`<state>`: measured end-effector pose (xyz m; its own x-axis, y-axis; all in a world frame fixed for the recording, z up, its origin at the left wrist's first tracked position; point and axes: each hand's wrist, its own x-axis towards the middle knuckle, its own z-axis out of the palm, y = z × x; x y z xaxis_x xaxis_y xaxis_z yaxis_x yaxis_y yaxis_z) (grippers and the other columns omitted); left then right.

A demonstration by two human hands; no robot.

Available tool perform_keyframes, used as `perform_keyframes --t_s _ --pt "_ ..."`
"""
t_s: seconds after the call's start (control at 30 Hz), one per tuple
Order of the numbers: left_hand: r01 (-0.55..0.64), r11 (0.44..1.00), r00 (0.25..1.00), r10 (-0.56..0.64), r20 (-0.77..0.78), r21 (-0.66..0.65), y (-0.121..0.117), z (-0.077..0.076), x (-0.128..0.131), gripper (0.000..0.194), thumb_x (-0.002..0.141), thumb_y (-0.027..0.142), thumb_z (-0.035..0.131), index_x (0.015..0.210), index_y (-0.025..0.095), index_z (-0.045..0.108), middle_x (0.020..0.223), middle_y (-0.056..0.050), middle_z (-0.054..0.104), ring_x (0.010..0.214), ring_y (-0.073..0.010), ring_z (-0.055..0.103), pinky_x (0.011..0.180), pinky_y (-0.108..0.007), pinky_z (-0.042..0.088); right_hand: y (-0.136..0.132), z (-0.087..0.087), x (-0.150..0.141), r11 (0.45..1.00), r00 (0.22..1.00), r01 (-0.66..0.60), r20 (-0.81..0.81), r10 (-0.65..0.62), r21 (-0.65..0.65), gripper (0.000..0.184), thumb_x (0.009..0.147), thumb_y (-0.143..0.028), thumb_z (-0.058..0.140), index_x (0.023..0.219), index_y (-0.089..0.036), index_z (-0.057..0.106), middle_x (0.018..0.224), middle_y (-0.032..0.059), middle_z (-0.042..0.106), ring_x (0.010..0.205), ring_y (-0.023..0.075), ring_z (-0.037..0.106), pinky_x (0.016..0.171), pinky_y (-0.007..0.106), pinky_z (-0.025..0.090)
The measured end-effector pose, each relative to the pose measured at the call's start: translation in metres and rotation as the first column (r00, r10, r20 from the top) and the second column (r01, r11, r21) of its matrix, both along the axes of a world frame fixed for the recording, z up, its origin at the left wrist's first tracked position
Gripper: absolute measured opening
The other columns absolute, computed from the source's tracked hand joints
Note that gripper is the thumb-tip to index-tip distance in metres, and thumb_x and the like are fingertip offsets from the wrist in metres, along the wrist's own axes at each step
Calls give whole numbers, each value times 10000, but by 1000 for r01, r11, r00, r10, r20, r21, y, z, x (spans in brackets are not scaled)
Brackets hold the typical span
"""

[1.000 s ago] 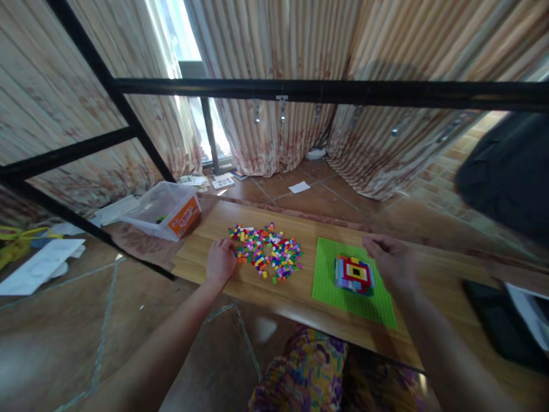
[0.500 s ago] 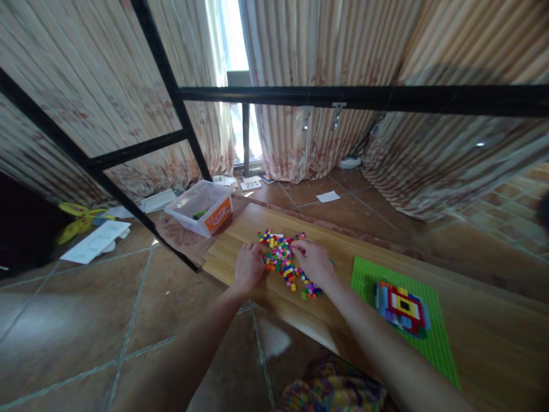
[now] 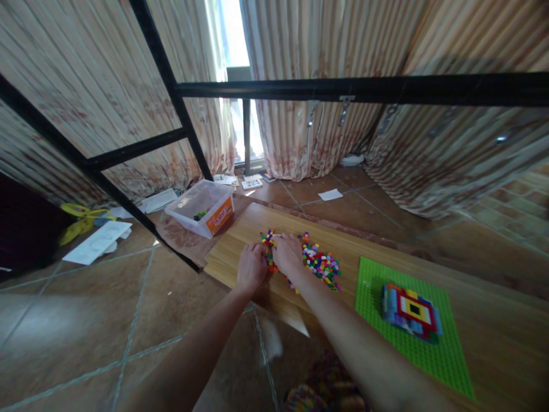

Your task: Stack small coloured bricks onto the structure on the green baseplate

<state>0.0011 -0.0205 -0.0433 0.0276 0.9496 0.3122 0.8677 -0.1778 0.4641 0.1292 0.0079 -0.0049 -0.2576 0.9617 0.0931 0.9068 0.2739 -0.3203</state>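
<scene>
A loose heap of small multicoloured toy bricks [image 3: 321, 264] lies on the wooden table [image 3: 231, 246]. At the left edge of the heap rests my left hand [image 3: 252, 265], its fingers curled in. Whether a brick is between those fingers is hidden. Over the left part of the heap lies my right hand [image 3: 288, 254], with fingers extended and bent down onto the bricks, close to the left fingertips. Both hands cover some bricks. Right of the heap is a green baseplate [image 3: 429, 360], bearing a built brick block [image 3: 412, 312] with red, yellow, blue and black parts.
A clear plastic box [image 3: 189, 207] with an orange label and a few dark and green pieces stands beyond the table's left end. A black metal frame [image 3: 274, 90] crosses behind the table, before striped curtains [image 3: 309, 46]. Papers [image 3: 330, 195] lie on the tiled floor.
My right hand has shifted left, closer to my left hand. More bricks now lie spread to its right, towards the baseplate. The left hand has stayed almost in place.
</scene>
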Motion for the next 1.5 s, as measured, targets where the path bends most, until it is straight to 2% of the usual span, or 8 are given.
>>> perform_keyframes --t_s 0.17,0.33,0.47,0.6,0.87,1.13,1.3,1.5 --pt "5 1000 1000 -5 -16 7 2 -2 -2 208 880 92 450 837 188 630 944 -96 665 929 -225 574 866 -349 455 -17 3 14 997 992 43 -124 -36 57 326 901 -161 453 1128 -183 686 1119 119 675 1067 246 560 972 373 399" --pt "-15 999 999 16 -32 28 3 -3 -3 222 871 93 436 812 193 625 921 -84 665 908 -220 582 852 -343 462 -73 -2 43 983 884 119 -466 -42 137 322 944 -200 411 1099 -177 692 1018 107 694 993 225 605 912 352 457" --pt "-2 999 1000 4 -31 49 3 -1 -4 218 846 97 442 829 193 638 930 -86 670 935 -230 587 869 -346 468 -133 -8 74 975 766 215 -628 -134 54 308 964 -257 413 1077 -207 694 1007 80 710 947 200 643 854 333 491" --pt "14 998 998 -10 -63 54 6 0 -7 221 829 117 438 833 189 646 924 -90 669 931 -242 589 885 -362 472 -178 -9 106 945 700 320 -655 -284 -67 297 966 -324 437 1058 -220 699 1012 73 714 947 199 658 845 335 501" --pt "25 998 993 -18 -118 54 12 2 -10 238 819 146 421 825 187 656 925 -96 686 941 -256 602 876 -370 480 -225 -11 176 792 550 604 -675 -492 -85 364 917 -441 493 1113 -217 703 1146 105 708 1053 237 653 933 396 493" --pt "14 999 984 -5 -176 50 12 6 -9 246 820 181 415 825 182 660 928 -107 685 922 -271 600 836 -376 485 -244 -21 232 600 371 788 -673 -640 -136 463 851 -534 518 1052 -165 712 1087 142 725 1005 268 664 902 422 500" --pt "4 998 981 8 -195 60 13 8 -8 254 816 176 416 838 181 669 919 -107 680 913 -269 601 834 -380 483 -242 -25 245 569 372 814 -645 -667 -118 440 858 -527 502 1003 -166 708 1027 136 730 957 263 668 865 407 503" --pt "8 998 979 3 -206 57 12 9 -8 255 817 174 418 853 177 671 929 -114 677 922 -273 602 831 -382 485 -232 -19 244 638 540 770 -557 -631 22 376 896 -473 474 957 -188 712 973 109 714 900 235 654 812 372 499"
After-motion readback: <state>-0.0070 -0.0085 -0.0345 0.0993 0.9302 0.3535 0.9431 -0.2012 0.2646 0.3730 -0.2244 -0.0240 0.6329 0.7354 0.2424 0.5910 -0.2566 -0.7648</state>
